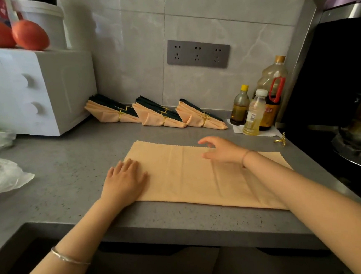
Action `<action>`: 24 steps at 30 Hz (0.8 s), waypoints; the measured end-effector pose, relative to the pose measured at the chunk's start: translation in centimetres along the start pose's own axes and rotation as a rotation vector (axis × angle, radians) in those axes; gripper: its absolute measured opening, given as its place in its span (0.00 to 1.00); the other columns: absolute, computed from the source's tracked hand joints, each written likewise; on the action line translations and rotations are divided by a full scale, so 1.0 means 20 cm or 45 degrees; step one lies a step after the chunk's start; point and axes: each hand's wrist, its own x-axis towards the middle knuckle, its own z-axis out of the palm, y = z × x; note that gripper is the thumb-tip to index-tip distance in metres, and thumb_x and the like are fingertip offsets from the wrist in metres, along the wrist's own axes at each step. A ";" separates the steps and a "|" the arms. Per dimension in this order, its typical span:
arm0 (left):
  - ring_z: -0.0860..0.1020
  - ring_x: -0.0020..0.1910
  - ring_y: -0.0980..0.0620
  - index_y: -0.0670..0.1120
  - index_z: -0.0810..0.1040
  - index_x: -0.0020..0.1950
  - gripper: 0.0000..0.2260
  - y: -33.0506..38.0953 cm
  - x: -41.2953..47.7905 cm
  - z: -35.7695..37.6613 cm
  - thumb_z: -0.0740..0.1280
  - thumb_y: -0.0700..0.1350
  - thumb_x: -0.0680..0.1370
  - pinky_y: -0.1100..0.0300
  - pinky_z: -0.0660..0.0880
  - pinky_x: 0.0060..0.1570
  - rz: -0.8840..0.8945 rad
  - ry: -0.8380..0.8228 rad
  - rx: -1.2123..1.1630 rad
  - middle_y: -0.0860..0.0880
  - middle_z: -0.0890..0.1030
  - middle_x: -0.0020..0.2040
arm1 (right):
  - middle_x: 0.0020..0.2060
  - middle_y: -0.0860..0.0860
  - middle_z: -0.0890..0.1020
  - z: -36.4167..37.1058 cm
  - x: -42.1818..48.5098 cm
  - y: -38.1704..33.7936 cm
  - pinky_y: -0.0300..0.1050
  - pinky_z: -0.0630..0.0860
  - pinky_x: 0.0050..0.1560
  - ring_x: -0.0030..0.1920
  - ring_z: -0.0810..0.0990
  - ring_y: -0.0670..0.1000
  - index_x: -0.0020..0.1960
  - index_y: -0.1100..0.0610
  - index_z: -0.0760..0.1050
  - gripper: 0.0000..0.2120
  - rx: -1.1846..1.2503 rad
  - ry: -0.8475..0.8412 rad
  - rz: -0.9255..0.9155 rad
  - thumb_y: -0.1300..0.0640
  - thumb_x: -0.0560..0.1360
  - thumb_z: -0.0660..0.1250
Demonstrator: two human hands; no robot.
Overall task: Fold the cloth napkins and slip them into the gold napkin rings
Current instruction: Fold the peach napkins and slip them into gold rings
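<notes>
My left hand (124,180) pressed flat on the peach cloth napkin (189,179); my right hand (221,151) hovered above it (loose, empty).

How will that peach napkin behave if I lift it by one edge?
Probably floppy: the peach napkin lies flat with soft creases on the counter, so it should droop. Likely light and apt to slide; the left hand presses flat on one end.

A napkin (191,175) lies on the counter (69,163), ringed napkins (156,115) behind, bottles (257,107) right
</notes>
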 end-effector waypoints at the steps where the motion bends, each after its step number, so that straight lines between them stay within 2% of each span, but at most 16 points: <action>1: 0.51 0.77 0.48 0.48 0.55 0.77 0.28 0.00 0.00 0.01 0.49 0.60 0.81 0.52 0.47 0.74 -0.002 -0.006 0.002 0.48 0.54 0.78 | 0.71 0.50 0.66 0.02 0.07 -0.01 0.47 0.66 0.67 0.70 0.66 0.51 0.72 0.50 0.63 0.26 0.010 -0.028 0.030 0.52 0.76 0.66; 4: 0.49 0.77 0.48 0.49 0.54 0.78 0.29 -0.01 0.01 0.01 0.47 0.62 0.81 0.52 0.46 0.74 0.000 0.021 0.022 0.49 0.52 0.79 | 0.71 0.52 0.66 0.08 0.26 -0.07 0.48 0.67 0.66 0.68 0.68 0.53 0.73 0.53 0.60 0.30 0.015 -0.098 0.142 0.47 0.76 0.65; 8: 0.48 0.77 0.49 0.49 0.53 0.78 0.29 -0.03 0.00 0.02 0.47 0.62 0.80 0.53 0.45 0.75 0.001 0.031 0.035 0.49 0.51 0.79 | 0.60 0.52 0.73 0.15 0.41 -0.14 0.49 0.73 0.58 0.57 0.74 0.52 0.64 0.54 0.67 0.29 -0.168 -0.088 0.206 0.36 0.72 0.65; 11: 0.48 0.77 0.49 0.49 0.53 0.78 0.29 -0.04 0.01 0.02 0.47 0.62 0.80 0.52 0.45 0.75 -0.005 0.043 0.036 0.50 0.51 0.79 | 0.57 0.51 0.74 0.16 0.48 -0.22 0.46 0.73 0.50 0.54 0.74 0.52 0.63 0.56 0.67 0.31 -0.171 -0.161 0.231 0.35 0.71 0.65; 13: 0.48 0.77 0.49 0.49 0.53 0.78 0.30 -0.04 0.02 0.03 0.47 0.63 0.80 0.52 0.45 0.75 -0.009 0.059 0.031 0.50 0.51 0.79 | 0.58 0.52 0.73 0.16 0.51 -0.28 0.46 0.71 0.50 0.56 0.74 0.53 0.64 0.57 0.67 0.30 -0.115 -0.226 0.214 0.38 0.72 0.66; 16: 0.47 0.78 0.50 0.46 0.48 0.78 0.33 -0.04 0.03 0.04 0.48 0.64 0.79 0.53 0.44 0.75 -0.040 0.080 -0.023 0.49 0.49 0.79 | 0.54 0.53 0.76 0.22 0.56 -0.39 0.47 0.72 0.51 0.52 0.74 0.52 0.59 0.57 0.72 0.19 -0.017 -0.174 0.030 0.48 0.73 0.69; 18: 0.47 0.78 0.51 0.46 0.44 0.79 0.35 -0.05 0.03 0.05 0.49 0.65 0.79 0.54 0.43 0.75 -0.053 0.089 -0.075 0.48 0.46 0.79 | 0.45 0.54 0.77 0.26 0.57 -0.46 0.46 0.71 0.45 0.47 0.75 0.53 0.49 0.57 0.74 0.08 0.054 -0.065 -0.132 0.55 0.73 0.69; 19: 0.47 0.78 0.51 0.45 0.42 0.78 0.36 -0.04 0.03 0.05 0.49 0.65 0.79 0.54 0.43 0.75 -0.050 0.098 -0.092 0.48 0.44 0.79 | 0.43 0.53 0.78 0.28 0.57 -0.50 0.46 0.71 0.43 0.46 0.76 0.54 0.47 0.57 0.75 0.05 0.080 -0.013 -0.215 0.56 0.74 0.68; 21: 0.48 0.78 0.50 0.45 0.39 0.78 0.37 -0.05 0.03 0.05 0.50 0.65 0.79 0.55 0.44 0.75 -0.047 0.131 -0.124 0.47 0.42 0.79 | 0.46 0.52 0.82 0.28 0.55 -0.58 0.47 0.74 0.47 0.48 0.78 0.52 0.48 0.56 0.78 0.05 0.078 0.091 -0.379 0.56 0.75 0.67; 24: 0.48 0.78 0.48 0.44 0.36 0.77 0.38 -0.06 0.03 0.05 0.50 0.64 0.79 0.54 0.47 0.75 -0.067 0.196 -0.251 0.45 0.39 0.78 | 0.47 0.49 0.83 0.23 0.44 -0.66 0.43 0.75 0.49 0.49 0.78 0.47 0.48 0.54 0.80 0.04 0.041 0.224 -0.588 0.55 0.76 0.67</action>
